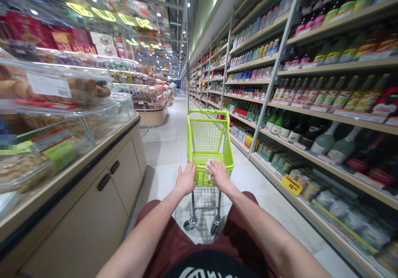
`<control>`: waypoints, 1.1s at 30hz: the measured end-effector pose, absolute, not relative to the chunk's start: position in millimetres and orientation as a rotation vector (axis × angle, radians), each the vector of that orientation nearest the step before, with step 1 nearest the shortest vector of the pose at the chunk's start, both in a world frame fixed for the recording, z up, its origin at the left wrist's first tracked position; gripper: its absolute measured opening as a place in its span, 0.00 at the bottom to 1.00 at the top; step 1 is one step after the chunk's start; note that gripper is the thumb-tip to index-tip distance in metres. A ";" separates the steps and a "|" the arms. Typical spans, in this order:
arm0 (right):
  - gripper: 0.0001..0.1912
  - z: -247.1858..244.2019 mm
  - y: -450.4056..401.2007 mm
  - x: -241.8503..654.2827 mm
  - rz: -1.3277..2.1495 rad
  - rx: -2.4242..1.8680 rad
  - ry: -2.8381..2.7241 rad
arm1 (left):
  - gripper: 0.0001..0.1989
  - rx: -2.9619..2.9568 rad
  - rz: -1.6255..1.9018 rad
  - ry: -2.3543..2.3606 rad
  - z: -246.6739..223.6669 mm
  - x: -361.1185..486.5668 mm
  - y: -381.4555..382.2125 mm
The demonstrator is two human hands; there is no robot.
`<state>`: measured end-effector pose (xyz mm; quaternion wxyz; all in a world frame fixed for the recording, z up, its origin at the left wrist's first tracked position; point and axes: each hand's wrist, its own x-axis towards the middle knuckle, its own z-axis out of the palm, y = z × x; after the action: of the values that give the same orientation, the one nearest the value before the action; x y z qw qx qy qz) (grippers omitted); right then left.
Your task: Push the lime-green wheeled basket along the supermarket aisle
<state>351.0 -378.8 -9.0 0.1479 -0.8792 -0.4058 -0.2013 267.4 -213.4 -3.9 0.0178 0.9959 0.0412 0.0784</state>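
1. Plainly, a lime-green wire shopping cart (207, 145) stands directly ahead of the person, on the tiled aisle floor (161, 153), with its small casters (190, 223) in view below the basket.
2. The left hand (186, 179) is open, palm down, fingers spread and lying over the cart's near rim without visibly closing around it.
3. The right hand (221, 176) is also open and palm down, its fingers angled inward, and a crumpled white tissue (209, 169) sits against the rim just beside them.
4. Both forearms reach forward and slightly inward from either side, above maroon shorts (174, 236).
5. To the right, long shelves (311, 103) hold wine bottles (323, 141) and a yellow price tag (291, 184).
6. To the left, a glass deli counter (77, 145) displays packaged pastries (46, 87).
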 end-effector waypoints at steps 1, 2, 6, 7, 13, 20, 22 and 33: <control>0.23 -8.1 -389.7 355.1 -0.590 -2.558 -1.100 | 0.34 3.090 0.237 0.134 -3.9 267.2 -213.2; 0.23 -7.1 -399.3 358.5 -0.603 -2.584 -1.021 | 0.34 3.087 0.229 0.141 -3.4 267.3 -213.1; 0.22 -4.3 -404.7 359.8 -0.619 -2.613 -0.854 | 0.35 3.064 0.187 0.178 2.0 268.1 -212.6; 0.22 -4.3 -396.3 357.2 -0.604 -2.602 -0.876 | 0.35 3.056 0.170 0.184 3.2 268.3 -211.9; 0.23 -9.4 -326.4 339.3 -0.570 -2.442 -1.205 | 0.34 3.053 0.171 0.144 -0.3 266.6 -199.9; 0.20 -20.5 -362.5 350.9 -0.651 -2.435 -1.357 | 0.35 3.071 0.187 0.110 -1.9 263.2 -188.1; 0.21 -23.8 -382.1 355.6 -0.717 -2.458 -1.301 | 0.34 3.067 0.193 0.108 0.4 263.5 -188.8; 0.17 -61.3 -345.0 338.9 -0.706 -2.265 -1.670 | 0.35 3.032 0.108 0.357 -48.3 238.0 -213.1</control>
<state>338.9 -345.0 -61.3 0.1200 -0.7750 -0.5715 -0.2417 238.0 -213.1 -48.3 0.0431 0.9916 0.1168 0.0354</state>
